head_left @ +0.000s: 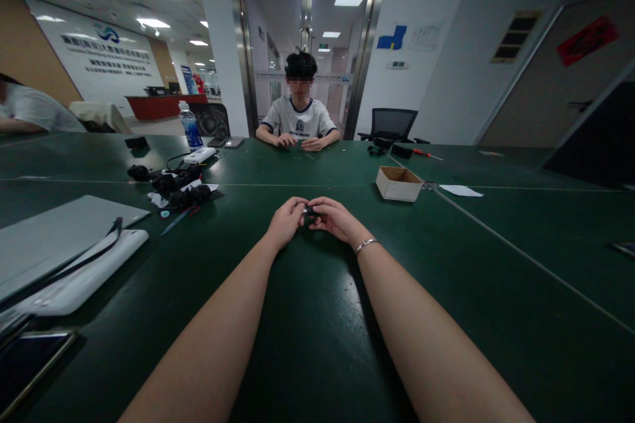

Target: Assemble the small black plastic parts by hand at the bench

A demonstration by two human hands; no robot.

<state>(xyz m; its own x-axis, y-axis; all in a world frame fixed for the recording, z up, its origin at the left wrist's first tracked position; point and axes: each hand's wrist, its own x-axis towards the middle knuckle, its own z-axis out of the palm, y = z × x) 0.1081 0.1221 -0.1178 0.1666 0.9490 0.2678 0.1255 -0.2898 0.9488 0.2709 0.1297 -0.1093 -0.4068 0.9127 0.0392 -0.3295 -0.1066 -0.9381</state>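
Note:
Both my hands meet over the middle of the dark green table (317, 317), fingers closed around one small dark object (310, 210). It is black with a light spot on its left end; its kind is too small to make out. My left hand (286, 221) pinches the left end between thumb and fingers. My right hand (337, 219), with a silver bracelet (367, 245) on the wrist, grips the right end. The fingers cover much of the object.
Right of my hands stands an open wooden box (398, 185), near a white paper (460, 190) and a screwdriver (426, 154). Black gear (183, 185), a water bottle (190, 126), a laptop (64, 231) and a phone (34, 363) lie leftward. A person (299, 105) sits opposite.

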